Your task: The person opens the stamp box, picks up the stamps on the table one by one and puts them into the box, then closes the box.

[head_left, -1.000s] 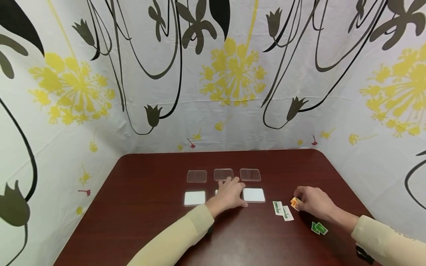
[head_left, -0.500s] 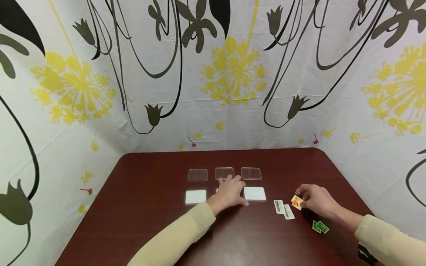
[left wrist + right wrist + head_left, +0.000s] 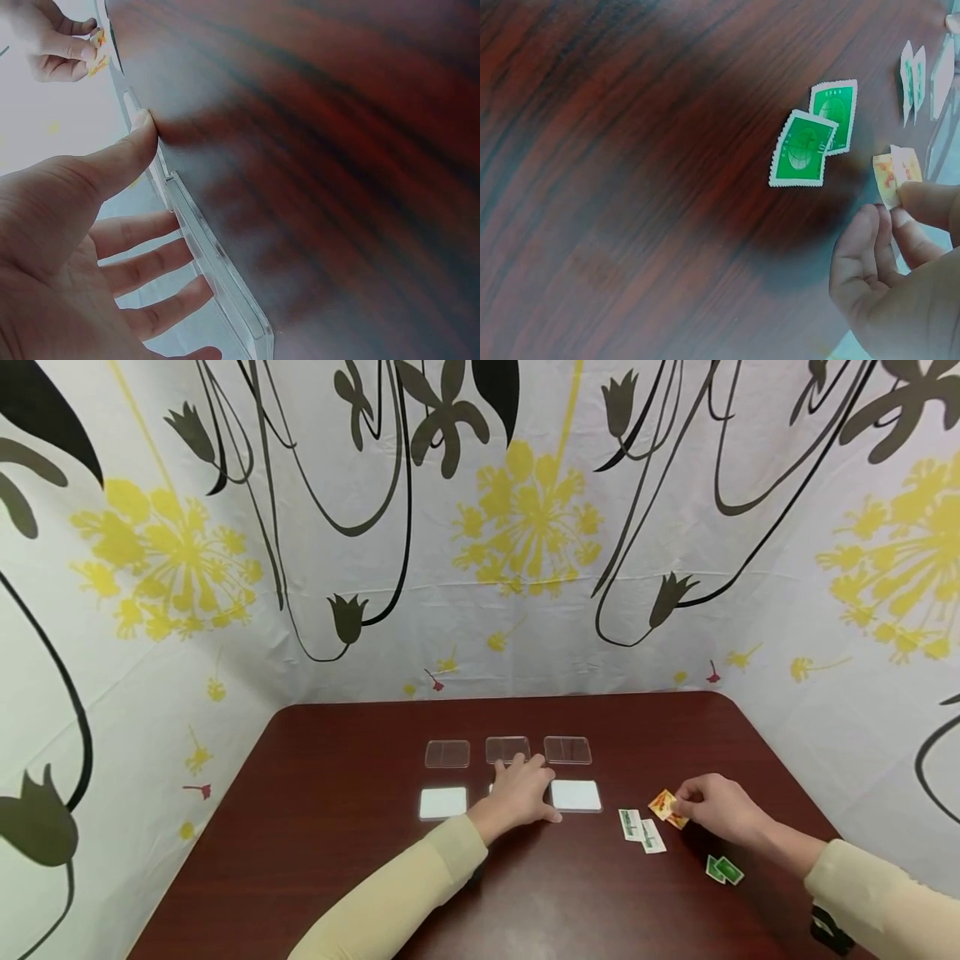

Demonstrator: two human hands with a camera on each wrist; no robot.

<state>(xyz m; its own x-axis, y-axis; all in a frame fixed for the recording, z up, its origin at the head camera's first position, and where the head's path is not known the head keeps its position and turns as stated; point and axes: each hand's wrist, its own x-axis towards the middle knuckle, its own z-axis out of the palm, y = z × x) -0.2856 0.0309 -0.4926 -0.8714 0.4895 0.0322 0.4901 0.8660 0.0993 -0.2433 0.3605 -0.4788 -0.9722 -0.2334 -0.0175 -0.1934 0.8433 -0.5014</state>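
Observation:
Between thumb and fingertips, my right hand (image 3: 723,810) pinches orange postage stamps (image 3: 665,807), which show as two overlapping pieces in the right wrist view. Two green stamps (image 3: 802,150) with a globe design overlap on the table nearer the right sleeve. Left of the orange ones lie two white stamps with green print (image 3: 632,825). My left hand (image 3: 517,793) rests over the middle white case, which it mostly hides, with its fingers spread. In the left wrist view, its fingertips are at the edge of a clear plastic case (image 3: 214,262).
Three clear shallow lids (image 3: 447,754) stand in a row toward the back of the dark red table (image 3: 337,860). White cases flank my left hand, one on its left (image 3: 443,803) and one on its right (image 3: 576,796). A patterned cloth (image 3: 420,643) hangs behind.
The orange stamps have come further out from under my right fingers and now show as two spread pieces. My left hand holds its place.

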